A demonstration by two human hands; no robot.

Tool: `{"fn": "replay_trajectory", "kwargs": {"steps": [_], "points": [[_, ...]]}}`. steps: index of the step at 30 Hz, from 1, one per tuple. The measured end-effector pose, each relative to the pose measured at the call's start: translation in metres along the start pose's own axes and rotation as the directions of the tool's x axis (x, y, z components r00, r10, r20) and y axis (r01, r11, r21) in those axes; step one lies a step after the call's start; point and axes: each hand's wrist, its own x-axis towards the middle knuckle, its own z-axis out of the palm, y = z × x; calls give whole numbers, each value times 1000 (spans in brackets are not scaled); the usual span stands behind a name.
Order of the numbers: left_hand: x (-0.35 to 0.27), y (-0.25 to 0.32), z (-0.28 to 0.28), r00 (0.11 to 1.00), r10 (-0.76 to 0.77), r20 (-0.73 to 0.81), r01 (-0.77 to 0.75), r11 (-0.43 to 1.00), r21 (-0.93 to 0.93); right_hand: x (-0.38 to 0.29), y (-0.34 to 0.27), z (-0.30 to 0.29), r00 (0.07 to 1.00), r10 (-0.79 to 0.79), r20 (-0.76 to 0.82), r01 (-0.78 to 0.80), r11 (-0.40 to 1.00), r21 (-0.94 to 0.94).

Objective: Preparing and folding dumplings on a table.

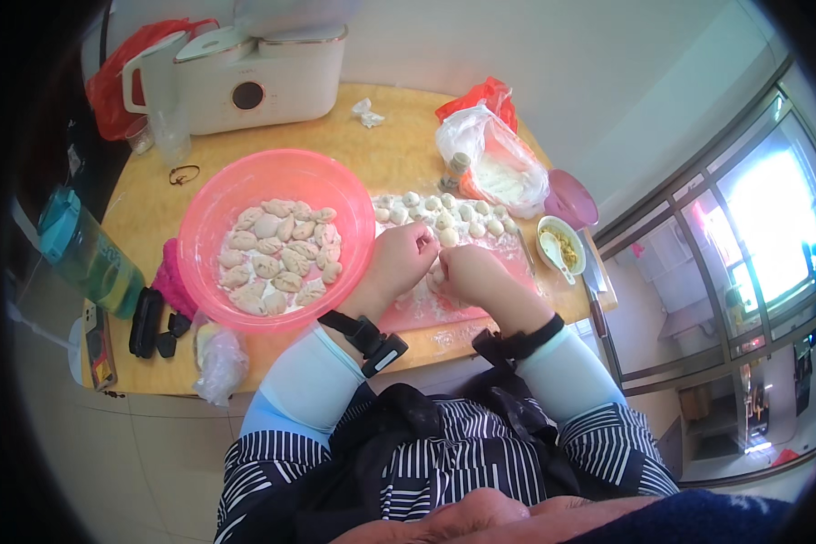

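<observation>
My left hand is over the pink board, its fingers curled; whether it pinches anything is hidden. Close beside it, my right hand is bent downward over a pale piece of dough, and its fingertips are mostly hidden. Small floured dough balls lie in rows at the back of the pink board, which is dusted with flour. To the left, a large pink plastic basin holds pleated dumplings on flour. A bowl of yellowish filling with a white spoon stands to the right.
A kitchen knife lies at the table's right edge. Behind the board are an open bag of flour and a small jar. A white appliance stands at the back left. A teal bottle, phone and black case are left.
</observation>
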Motion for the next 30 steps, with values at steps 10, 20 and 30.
{"fn": "replay_trajectory", "kwargs": {"steps": [10,20,30], "points": [[-2,-2,1,1000,22,-23,-22,1000,-8,10,67,12,957,234,-170,-171,932,318],[0,1,0,998,45,-41,-42,998,52,-25,78,-19,998,66,1,-66,998,7],[6,-6,8,999,32,-40,-31,999,30,-37,82,14,982,80,-173,-61,992,111]]}}
